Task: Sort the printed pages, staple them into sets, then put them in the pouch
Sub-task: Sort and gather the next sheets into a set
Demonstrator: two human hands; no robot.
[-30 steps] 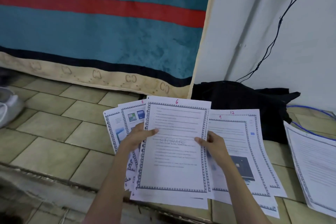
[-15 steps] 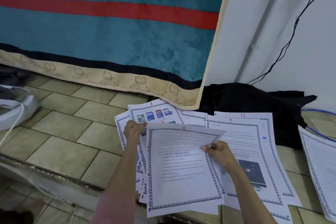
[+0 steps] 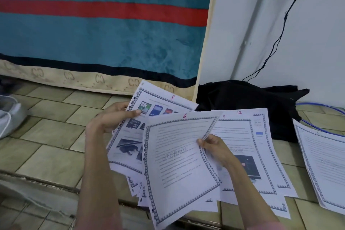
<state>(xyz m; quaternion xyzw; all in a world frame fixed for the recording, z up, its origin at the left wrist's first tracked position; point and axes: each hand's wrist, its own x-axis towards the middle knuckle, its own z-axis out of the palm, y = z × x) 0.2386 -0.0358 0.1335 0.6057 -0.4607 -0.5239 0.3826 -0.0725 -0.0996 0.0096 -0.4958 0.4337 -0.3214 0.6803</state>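
Right hand [image 3: 216, 147] pinches the right edge of page 6 [image 3: 179, 164], fingers curled on the buckled margin; the sheet lies left of the hand, long axis running near to far, header away from the person. Left hand [image 3: 112, 117] grips page 8 [image 3: 147, 117] at its left edge, thumb on top, header tilted far-right. Both are held above pages 9 and 12 [image 3: 261, 155] lying on the tiled floor [image 3: 50, 136].

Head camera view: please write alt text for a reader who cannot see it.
Two bare hands sort printed pages over a tiled floor: the right hand pinches the page numbered 6, the left hand holds the page numbered 8. Pages 9 and 12 lie beneath, and a black cloth lies by the white wall.
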